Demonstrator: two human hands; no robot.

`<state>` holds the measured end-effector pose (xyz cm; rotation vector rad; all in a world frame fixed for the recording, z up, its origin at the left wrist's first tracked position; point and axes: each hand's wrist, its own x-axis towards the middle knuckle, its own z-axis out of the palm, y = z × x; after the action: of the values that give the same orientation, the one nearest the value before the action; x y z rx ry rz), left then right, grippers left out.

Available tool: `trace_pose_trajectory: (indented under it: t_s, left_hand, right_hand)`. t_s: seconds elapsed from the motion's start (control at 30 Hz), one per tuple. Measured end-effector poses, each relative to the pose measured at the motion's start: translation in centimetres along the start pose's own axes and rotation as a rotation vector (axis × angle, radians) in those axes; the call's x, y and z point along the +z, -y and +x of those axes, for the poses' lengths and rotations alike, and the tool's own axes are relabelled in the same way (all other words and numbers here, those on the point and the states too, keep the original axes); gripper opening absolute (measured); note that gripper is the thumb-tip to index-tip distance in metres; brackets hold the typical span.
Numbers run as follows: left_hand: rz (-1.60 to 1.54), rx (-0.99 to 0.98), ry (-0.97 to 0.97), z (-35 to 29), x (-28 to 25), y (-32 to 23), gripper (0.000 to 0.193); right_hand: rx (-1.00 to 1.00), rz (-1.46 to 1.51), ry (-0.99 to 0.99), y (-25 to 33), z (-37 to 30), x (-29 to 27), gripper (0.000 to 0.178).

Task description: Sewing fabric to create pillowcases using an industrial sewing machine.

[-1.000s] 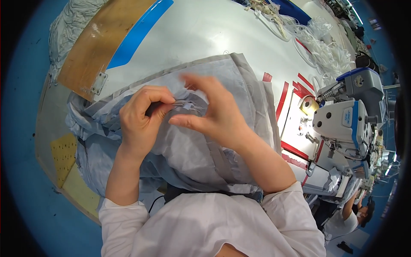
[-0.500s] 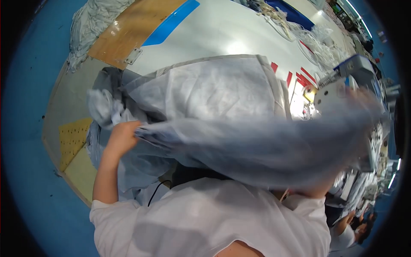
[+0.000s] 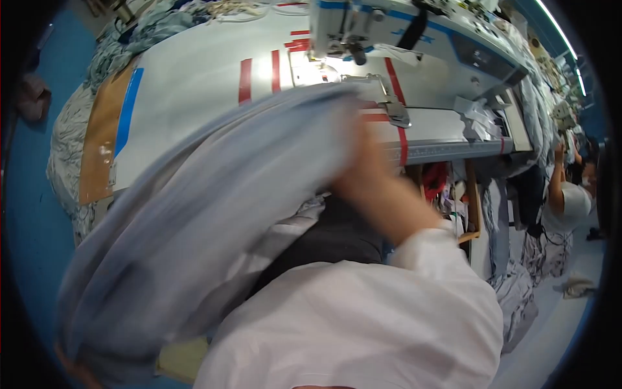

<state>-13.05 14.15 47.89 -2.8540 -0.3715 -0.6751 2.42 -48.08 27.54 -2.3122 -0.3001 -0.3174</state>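
A large piece of grey-white fabric stretches across the left half of the head view, smeared by motion. My right hand grips its right end, close to the front of the sewing machine bed; the fingers are blurred. At the lower left rim, part of my left hand shows at the fabric's other end, closed on it, with most of its fingers hidden. Just beyond the fabric's upper right corner stands a white and blue sewing machine, its needle area lit.
Red tape strips mark the white tabletop. A brown board with a blue strip lies at the left, beside heaped pale cloth. Another person sits at the far right, near cloth piles on the floor.
The view has swung right, bringing the sewing machine to the top middle. The fabric went from lying crosswise to slanting from lower left to upper right. My left hand is now at the lower left rim.
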Motion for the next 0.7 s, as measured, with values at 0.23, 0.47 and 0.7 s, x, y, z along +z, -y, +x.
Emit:
trace_pose_trajectory:
  t_s: [0.23,0.47,0.7]
  left_hand:
    - [-0.578,0.646,0.347,5.9,13.8,-24.2,0.032]
    - [-0.327,0.846,0.213,14.2,17.0,-35.3,0.036]
    - [-0.497,0.742,0.001,13.4,26.9,-39.2,0.066]
  right_hand:
    - [0.563,-0.155,-0.954,-9.4,-23.1,-38.7,0.032]
    - [0.751,0.165,-1.179,-14.6,-34.7,-40.0,0.040]
    - [1.007,0.445,-1.183,-22.8,-42.4,-32.7,0.050]
